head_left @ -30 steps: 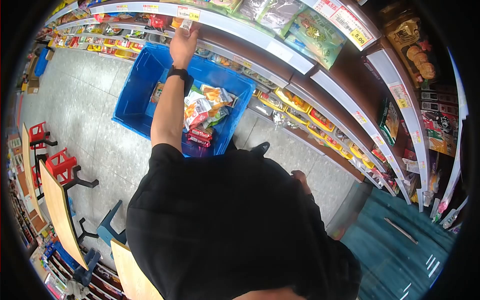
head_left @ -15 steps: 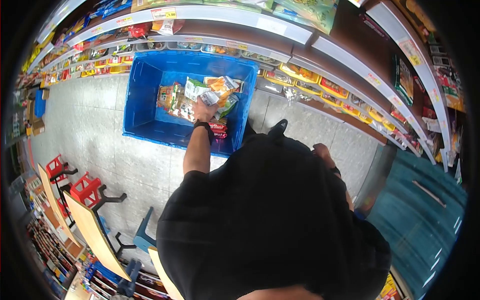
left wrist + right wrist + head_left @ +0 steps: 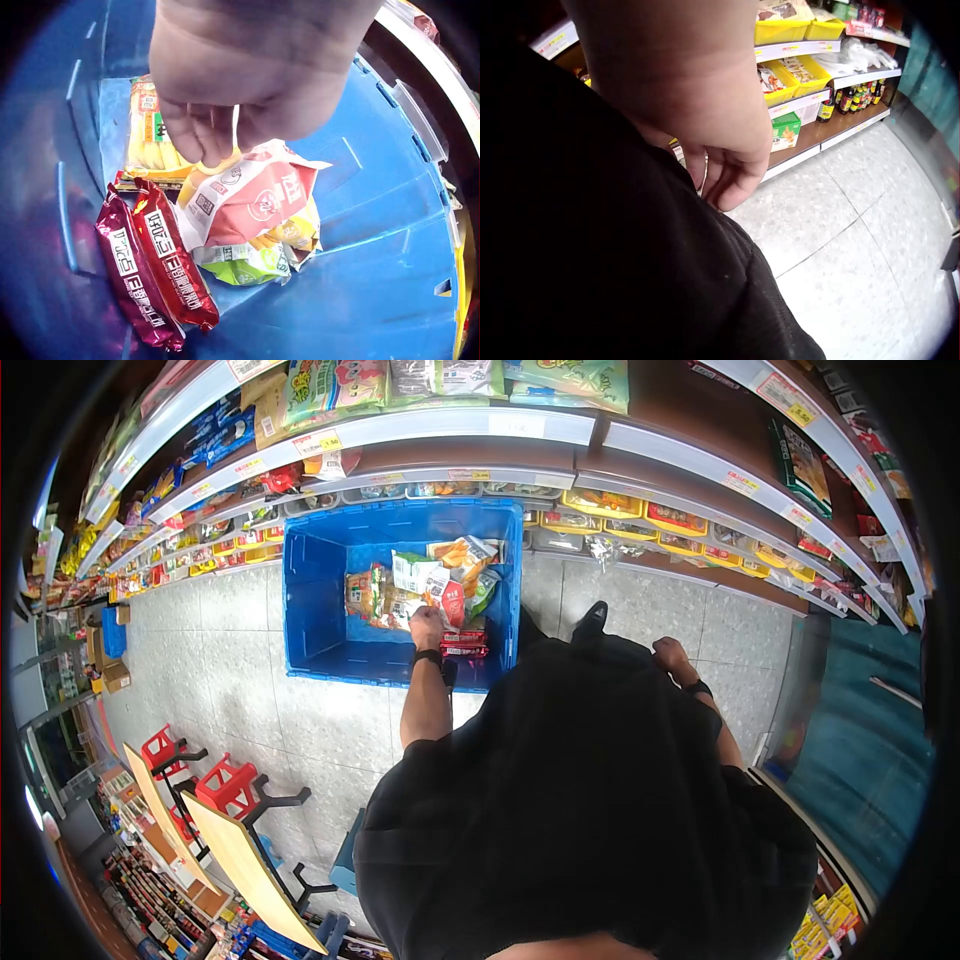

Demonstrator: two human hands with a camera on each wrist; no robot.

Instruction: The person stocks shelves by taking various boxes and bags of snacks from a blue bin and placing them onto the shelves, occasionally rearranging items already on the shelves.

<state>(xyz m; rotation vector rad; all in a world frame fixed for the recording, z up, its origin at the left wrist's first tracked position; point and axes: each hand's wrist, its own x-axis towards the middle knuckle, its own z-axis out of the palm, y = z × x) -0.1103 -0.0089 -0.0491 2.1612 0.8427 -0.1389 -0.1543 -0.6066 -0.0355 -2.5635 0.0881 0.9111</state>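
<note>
A blue crate point(image 3: 318, 595) on the floor holds several snack packets. Over it, my left hand point(image 3: 425, 628) pinches the top edge of a red-and-white packet point(image 3: 453, 603); in the left wrist view the fingers point(image 3: 211, 146) curl at that packet point(image 3: 262, 196). Beside it lie two shiny red and purple packets point(image 3: 176, 259), a yellow packet point(image 3: 152, 142) and a green one point(image 3: 244, 271). My right hand point(image 3: 672, 655) hangs loosely curled beside the black clothing, holding nothing, also seen in the right wrist view as a hand point(image 3: 697, 97) with bent fingers.
Shelves point(image 3: 450, 430) of packaged snacks run behind the crate, with yellow bins point(image 3: 605, 503) low down. Tables point(image 3: 250, 870) and red stools point(image 3: 228, 785) stand at the lower left. Grey tiled floor point(image 3: 340, 725) lies between; a teal surface point(image 3: 860, 730) is at the right.
My left hand moved from the shelf down into the crate with a packet, then slightly back towards the body. The view turned, and the crate now appears farther right. My right hand still hangs.
</note>
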